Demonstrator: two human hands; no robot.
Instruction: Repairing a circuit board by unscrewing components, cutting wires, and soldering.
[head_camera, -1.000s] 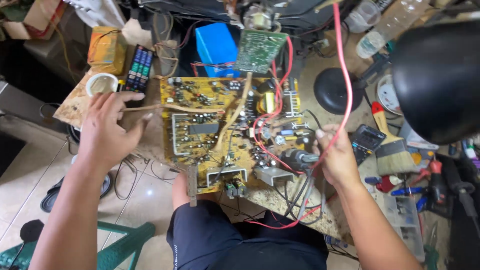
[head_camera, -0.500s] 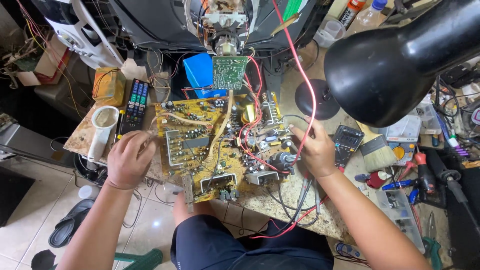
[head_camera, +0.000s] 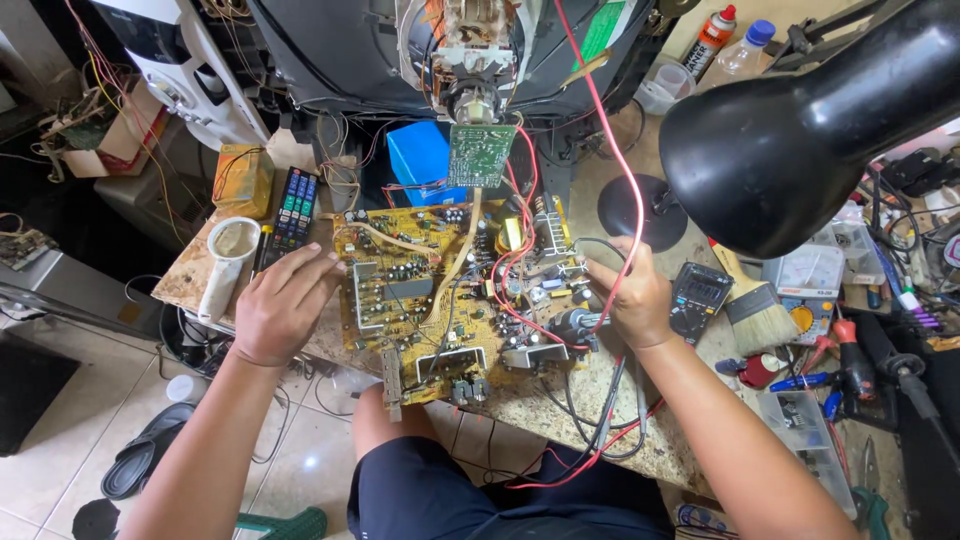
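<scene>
Left hand (head_camera: 280, 305) beside flat, perhaps fibrous, yellow circuit board (head_camera: 455, 300)

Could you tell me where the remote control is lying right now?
In the head view the remote lies on the bench left of the circuit board, just above the left hand, with a white cup on its left.
</scene>
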